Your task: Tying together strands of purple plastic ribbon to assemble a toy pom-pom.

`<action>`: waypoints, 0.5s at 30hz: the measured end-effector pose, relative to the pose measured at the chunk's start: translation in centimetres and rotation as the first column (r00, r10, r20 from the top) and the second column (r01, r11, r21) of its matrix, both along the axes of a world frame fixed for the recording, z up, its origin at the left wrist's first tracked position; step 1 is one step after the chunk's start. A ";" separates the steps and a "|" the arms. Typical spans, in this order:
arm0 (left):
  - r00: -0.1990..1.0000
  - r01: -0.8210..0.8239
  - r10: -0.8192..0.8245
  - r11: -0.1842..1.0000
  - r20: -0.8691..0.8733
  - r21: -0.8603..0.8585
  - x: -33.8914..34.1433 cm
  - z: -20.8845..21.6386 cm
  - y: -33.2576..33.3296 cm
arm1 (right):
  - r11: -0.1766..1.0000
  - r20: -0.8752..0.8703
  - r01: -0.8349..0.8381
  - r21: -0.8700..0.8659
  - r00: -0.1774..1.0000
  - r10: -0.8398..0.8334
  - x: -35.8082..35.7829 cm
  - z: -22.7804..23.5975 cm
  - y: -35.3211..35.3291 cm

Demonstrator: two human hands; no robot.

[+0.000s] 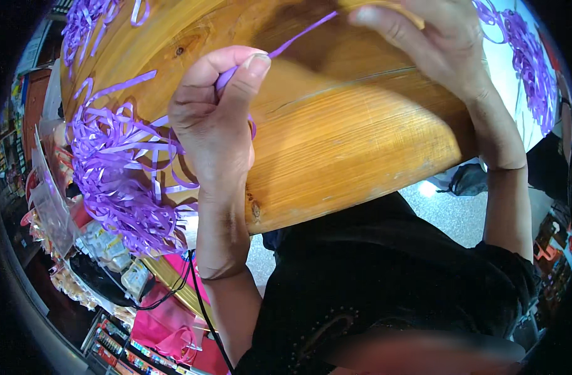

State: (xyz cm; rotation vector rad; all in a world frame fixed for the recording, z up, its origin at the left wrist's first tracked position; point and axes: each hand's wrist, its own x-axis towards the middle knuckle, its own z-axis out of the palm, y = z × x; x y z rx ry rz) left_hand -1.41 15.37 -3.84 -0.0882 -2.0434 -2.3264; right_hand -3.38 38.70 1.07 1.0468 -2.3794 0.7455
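My left hand (217, 119) pinches a thin purple ribbon (303, 34) between thumb and forefinger above the table. From the pinch a narrow, folded or twisted length rises to the upper right and ends just short of my right thumb. A wider bit of the ribbon shows inside the left fingers. My right hand (439, 47) is raised at the top right, slightly blurred, with its thumb out and apart from the fingers. Nothing visible lies in it, though its fingertips are cut off by the upper edge. Left of my left wrist lies a big tangled heap of purple ribbons (117, 169).
The round wooden table (354, 137) has its curved edge close to my body. More purple ribbons (89, 22) lie at the far left, and another bunch (529, 69) hangs at the right. A black cable (201, 300), a pink bag (164, 325) and packaged goods crowd the lower left.
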 end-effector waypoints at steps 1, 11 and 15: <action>1.000 0.011 -0.011 1.000 0.019 0.003 0.1 0.1 0.1 | 1.000 0.000 0.001 0.000 1.000 -0.001 0.1 -0.6 -0.5; 0.999 0.007 -0.018 0.975 -0.046 -0.224 0.5 0.6 1.2 | 0.868 -0.660 -0.473 -0.152 0.702 0.267 -2.9 -5.3 -0.7; 0.997 -0.041 0.014 0.938 -0.079 -0.345 0.8 0.6 1.1 | 0.989 0.220 -0.147 0.019 0.966 0.139 1.0 -1.2 -0.8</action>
